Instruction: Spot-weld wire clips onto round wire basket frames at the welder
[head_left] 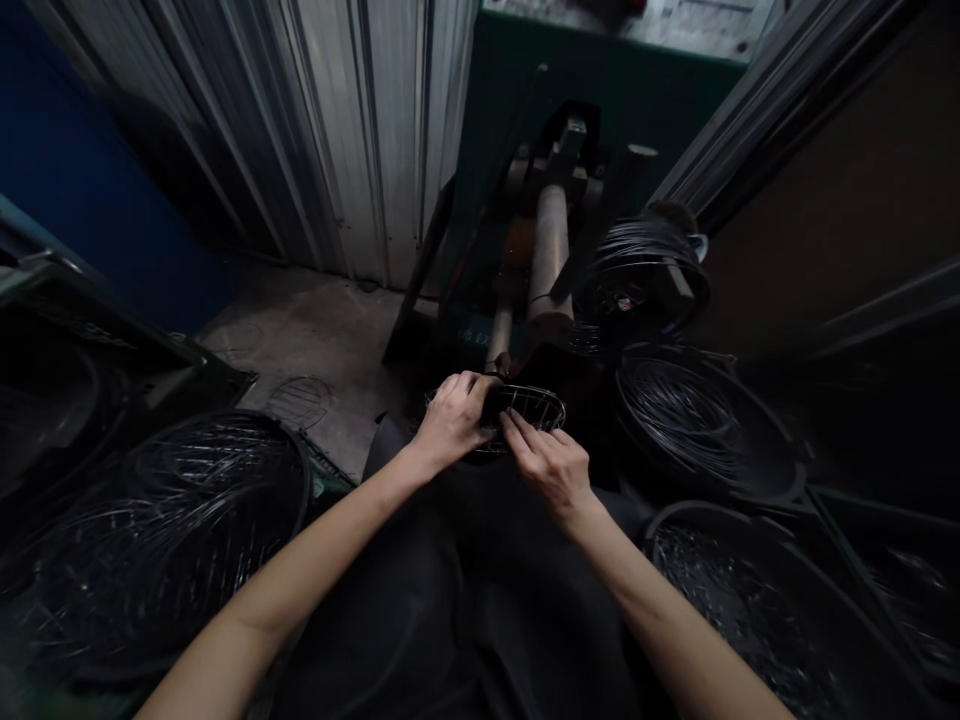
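While the left hand [450, 420] curls shut round one end of a small wire grille [534, 403], the right hand [551, 465] pinches its near rim between thumb and fingertips. The grille sits between both hands, just in front of a machine [551, 240] with a pale roller and above a dark cloth [465, 600]. It looks light and springy: thin rods on a hoop, likely to bend if squeezed across the middle and to snag skin at cut ends. The outer hoop seems the safest hold. Tubs [705, 420] of dark wire stand to the right, a heap of wire hoops [172, 520] lies to the left, and a spool [645, 275] sits beside the machine. Faint marks on the machine's green panel are too blurred to read; no brand shows.
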